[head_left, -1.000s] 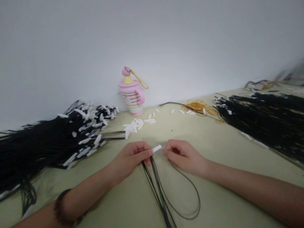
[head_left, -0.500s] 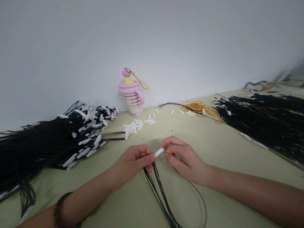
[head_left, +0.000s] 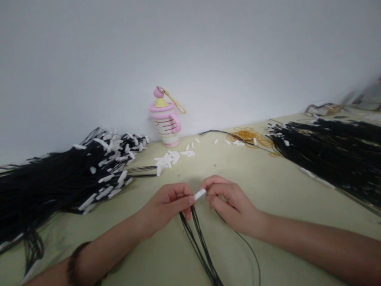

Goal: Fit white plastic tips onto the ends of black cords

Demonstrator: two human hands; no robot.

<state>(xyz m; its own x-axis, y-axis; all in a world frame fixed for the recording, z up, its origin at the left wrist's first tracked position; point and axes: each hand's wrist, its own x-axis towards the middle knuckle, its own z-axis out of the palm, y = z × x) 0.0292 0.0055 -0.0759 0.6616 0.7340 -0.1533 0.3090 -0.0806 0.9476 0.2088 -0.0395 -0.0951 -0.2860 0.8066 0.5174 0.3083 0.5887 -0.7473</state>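
Note:
My left hand pinches a small white plastic clip and holds a bundle of thin black cords that trails toward me over the table. My right hand is closed in a pinch at the clip's other end, its fingers on a single black cord that loops back to the right. Both hands meet above the pale green tabletop, near its middle.
A big heap of black cords with white clips lies at the left. Another pile of black cords lies at the right. Loose white clips, a pink bottle and orange rubber bands sit by the wall.
My right hand has closed in on the white clip until it touches the clip's end. The cord loop has been drawn in and moved right. My left hand has barely shifted.

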